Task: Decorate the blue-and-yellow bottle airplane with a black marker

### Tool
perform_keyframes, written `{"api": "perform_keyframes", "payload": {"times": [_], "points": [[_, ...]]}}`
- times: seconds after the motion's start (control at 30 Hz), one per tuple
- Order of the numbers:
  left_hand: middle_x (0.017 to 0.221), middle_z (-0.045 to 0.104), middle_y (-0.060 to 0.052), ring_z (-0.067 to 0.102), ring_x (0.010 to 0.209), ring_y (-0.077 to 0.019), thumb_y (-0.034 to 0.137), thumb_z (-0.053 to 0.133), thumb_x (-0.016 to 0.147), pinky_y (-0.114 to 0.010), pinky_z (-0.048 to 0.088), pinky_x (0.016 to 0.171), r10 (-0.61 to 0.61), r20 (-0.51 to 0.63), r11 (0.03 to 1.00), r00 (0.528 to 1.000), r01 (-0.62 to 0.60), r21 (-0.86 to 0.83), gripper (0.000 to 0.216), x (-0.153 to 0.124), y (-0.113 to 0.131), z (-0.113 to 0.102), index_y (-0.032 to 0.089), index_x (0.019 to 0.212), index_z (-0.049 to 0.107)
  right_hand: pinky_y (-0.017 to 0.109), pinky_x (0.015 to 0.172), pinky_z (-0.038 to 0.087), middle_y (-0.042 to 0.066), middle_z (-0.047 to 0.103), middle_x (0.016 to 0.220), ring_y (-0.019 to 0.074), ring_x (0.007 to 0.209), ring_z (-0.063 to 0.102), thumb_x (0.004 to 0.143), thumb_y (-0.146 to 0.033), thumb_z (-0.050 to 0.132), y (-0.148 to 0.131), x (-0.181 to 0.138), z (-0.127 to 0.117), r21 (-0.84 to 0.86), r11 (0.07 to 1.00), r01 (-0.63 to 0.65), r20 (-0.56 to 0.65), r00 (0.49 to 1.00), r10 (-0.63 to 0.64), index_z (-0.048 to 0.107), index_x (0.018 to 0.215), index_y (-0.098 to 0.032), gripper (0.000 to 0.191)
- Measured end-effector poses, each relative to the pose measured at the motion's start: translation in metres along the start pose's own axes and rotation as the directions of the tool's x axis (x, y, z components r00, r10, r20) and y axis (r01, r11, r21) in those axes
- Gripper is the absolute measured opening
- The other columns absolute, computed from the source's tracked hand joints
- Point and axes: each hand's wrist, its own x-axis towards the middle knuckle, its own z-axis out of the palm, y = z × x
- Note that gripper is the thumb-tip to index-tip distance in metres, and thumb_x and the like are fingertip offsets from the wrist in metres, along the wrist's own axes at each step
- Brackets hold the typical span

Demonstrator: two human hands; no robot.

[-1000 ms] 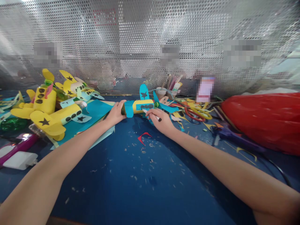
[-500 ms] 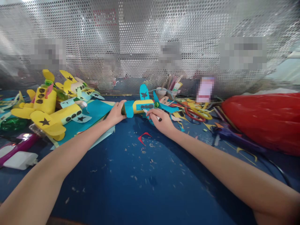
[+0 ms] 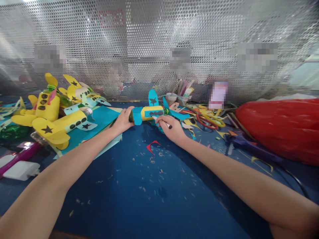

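Two bare hands are at work, the left hand (image 3: 124, 121) and the right hand (image 3: 171, 128). One blue-and-yellow plane (image 3: 152, 112) sits between them. At far left, roughly four finished yellow planes (image 3: 59, 126) are piled. One pair of scissors (image 3: 206, 121), one red bag (image 3: 279, 127).

No words, brands or numbers can be read here. The only signs are black stars: one on the blue tail fin (image 3: 153, 98) just beyond the hands, others on the yellow paper planes (image 3: 59, 127) off to the left hand's side.
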Motion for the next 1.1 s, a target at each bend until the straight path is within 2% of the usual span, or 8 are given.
{"api": "perform_keyframes", "payload": {"times": [0.33,0.7,1.1], "points": [[0.135,0.056,-0.013,0.055,0.118,-0.0323,0.019,0.077,0.069,-0.048,0.045,0.103,0.006,0.006,1.0,1.0,-0.006,0.017,0.075,0.0002,-0.0007,0.0003,0.019,0.136,0.042,0.032,0.067,0.045,0.004,0.066,0.071,0.0209,0.075,0.06,0.09,-0.024,0.044,-0.0003,-0.0006,0.0004,-0.003,1.0,-0.016,-0.021,1.0,0.016,0.066,0.078,-0.023,0.024],[0.134,0.056,-0.014,0.055,0.118,-0.0328,0.016,0.077,0.068,-0.049,0.045,0.103,-0.005,0.006,1.0,1.0,0.005,0.026,0.076,0.0002,0.0015,-0.0001,0.017,0.136,0.042,0.035,0.072,0.047,0.005,0.066,0.071,0.0217,0.076,0.061,0.089,-0.024,0.043,0.0015,0.0001,0.0015,-0.017,1.0,-0.009,-0.046,0.999,0.008,0.065,0.077,-0.023,0.025],[0.135,0.056,-0.015,0.055,0.116,-0.0316,0.014,0.077,0.068,-0.047,0.046,0.101,-0.008,-0.003,0.999,1.0,0.008,0.034,0.076,0.0001,0.0013,0.0004,0.016,0.135,0.042,0.032,0.065,0.045,0.004,0.065,0.07,0.0206,0.074,0.059,0.09,-0.024,0.044,0.0003,-0.0007,0.0011,0.002,1.0,-0.009,-0.032,0.999,0.009,0.065,0.078,-0.024,0.024]]}}
